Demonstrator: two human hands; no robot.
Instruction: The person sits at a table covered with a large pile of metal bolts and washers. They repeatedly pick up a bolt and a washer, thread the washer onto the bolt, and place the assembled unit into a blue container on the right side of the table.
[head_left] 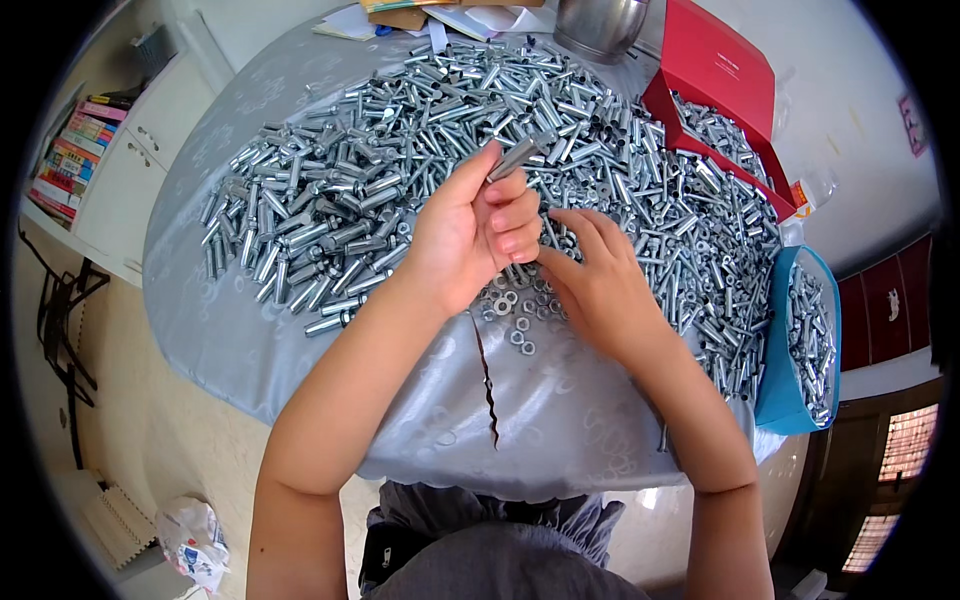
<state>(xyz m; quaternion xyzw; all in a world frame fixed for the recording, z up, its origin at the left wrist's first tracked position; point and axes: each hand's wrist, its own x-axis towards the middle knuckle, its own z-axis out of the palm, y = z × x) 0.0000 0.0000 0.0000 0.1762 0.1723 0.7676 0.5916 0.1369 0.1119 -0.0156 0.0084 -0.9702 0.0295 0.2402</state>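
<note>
My left hand (487, 232) is closed around a silver expansion bolt (518, 157), whose sleeve sticks out past the thumb toward the far right. Its lower part is hidden in my curled fingers. Just to the right, my right hand (600, 280) is bent over the front of the pile, with thumb and forefinger apart near my left fingers; nothing shows between them. Loose nuts and washers (521, 324) lie on the cloth below and between the hands. Behind spreads a big heap of metal sleeves and bolts (590, 110), with assembled expansion bolts (335, 230) at its left.
A grey cloth (430, 420) with a dark wavy slit (486, 385) covers the round table. At right stand a red box (720, 50) and a blue bin (780, 385), both holding metal parts. A metal pot (600, 25) and papers (350, 22) sit at the far edge.
</note>
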